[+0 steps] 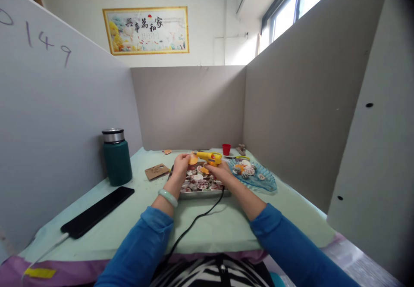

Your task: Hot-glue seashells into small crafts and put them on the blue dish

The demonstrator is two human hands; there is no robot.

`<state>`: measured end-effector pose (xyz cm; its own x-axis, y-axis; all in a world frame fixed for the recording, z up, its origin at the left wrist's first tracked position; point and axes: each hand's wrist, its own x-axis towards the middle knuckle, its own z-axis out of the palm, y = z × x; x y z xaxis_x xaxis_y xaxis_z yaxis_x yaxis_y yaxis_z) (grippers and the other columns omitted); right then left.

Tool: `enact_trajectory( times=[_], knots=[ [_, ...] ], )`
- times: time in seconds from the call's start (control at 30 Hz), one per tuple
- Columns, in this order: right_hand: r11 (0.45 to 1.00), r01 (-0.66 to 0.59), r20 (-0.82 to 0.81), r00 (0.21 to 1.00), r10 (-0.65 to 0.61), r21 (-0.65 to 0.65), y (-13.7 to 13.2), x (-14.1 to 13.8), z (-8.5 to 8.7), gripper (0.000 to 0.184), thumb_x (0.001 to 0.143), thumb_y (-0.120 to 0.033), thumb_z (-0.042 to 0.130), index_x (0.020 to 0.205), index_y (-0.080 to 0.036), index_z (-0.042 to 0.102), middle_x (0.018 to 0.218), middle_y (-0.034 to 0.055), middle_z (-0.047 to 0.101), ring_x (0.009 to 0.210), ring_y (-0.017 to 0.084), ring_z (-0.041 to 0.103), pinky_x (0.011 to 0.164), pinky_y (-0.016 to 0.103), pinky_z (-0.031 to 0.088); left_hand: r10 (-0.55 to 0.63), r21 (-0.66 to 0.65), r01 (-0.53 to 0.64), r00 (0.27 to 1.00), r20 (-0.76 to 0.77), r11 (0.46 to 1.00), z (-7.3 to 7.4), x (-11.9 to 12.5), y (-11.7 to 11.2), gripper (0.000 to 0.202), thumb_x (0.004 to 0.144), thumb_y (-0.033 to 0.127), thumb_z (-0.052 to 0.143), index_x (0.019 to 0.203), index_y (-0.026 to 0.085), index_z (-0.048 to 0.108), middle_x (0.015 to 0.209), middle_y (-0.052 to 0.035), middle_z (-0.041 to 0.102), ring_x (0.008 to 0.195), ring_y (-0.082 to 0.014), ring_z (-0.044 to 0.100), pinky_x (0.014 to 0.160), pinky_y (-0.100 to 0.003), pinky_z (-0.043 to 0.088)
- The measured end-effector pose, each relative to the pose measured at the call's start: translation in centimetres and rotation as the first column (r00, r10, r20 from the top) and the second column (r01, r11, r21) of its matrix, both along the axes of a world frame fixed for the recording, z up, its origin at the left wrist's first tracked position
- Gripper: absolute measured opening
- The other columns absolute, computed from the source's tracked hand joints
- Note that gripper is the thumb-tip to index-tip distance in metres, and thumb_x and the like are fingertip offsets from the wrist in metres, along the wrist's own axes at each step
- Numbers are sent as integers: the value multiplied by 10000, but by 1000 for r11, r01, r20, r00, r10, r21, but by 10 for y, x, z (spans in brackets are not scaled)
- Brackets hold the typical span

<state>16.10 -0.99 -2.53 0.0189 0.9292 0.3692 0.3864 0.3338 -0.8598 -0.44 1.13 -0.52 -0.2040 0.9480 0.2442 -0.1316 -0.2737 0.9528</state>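
My right hand [220, 171] is closed round a yellow glue gun [208, 157], its nozzle pointing left. Its black cord [194, 223] runs back toward me over the table. My left hand [180, 165] pinches an orange shell [193, 159] right at the nozzle. Both hands hover over a metal tray [207, 193] filled with several patterned shells. A pale green bangle [167, 197] circles my left wrist.
A blue glass dish [263, 183] with several shells lies right of the tray. A dark green flask [116, 157] stands at the left, a black phone [98, 210] in front of it. A brown card [156, 171] and a small red cup [226, 149] sit farther back. Grey partitions wall three sides.
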Motion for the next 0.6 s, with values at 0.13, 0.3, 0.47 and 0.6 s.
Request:
enact_trajectory(
  times=[0.13,0.3,0.47,0.6],
  knots=[
    [1000,-1,-14,1000,1,-11,0,-1,0,268,696,-411,606,756,-153,645,510,-21,548,421,93,483,397,193,351,4,4,-4,999,-46,1000,1,0,-2,95,799,209,543,850,129,540,675,-13,572,452,-86,520,419,-196,401],
    [999,8,-32,999,-9,-33,-1,-1,0,282,691,-409,614,800,-151,644,526,-23,558,420,91,485,391,192,353,-17,4,18,997,-81,1000,2,1,-3,144,783,238,564,880,134,540,631,12,560,394,-70,478,406,-192,362],
    [999,-36,1,999,36,3,-1,0,0,267,709,-420,593,730,-156,627,499,-27,537,408,88,470,392,194,347,-59,23,61,994,-95,998,2,2,-7,140,770,245,567,852,137,534,613,13,559,379,-65,466,395,-185,350],
    [1000,-13,-11,1000,13,13,-1,0,0,272,702,-426,598,756,-161,626,506,-31,540,404,89,466,389,196,347,-75,47,80,992,-101,996,2,3,-9,153,757,261,578,839,141,530,566,22,544,352,-61,437,382,-182,336]
  ],
)
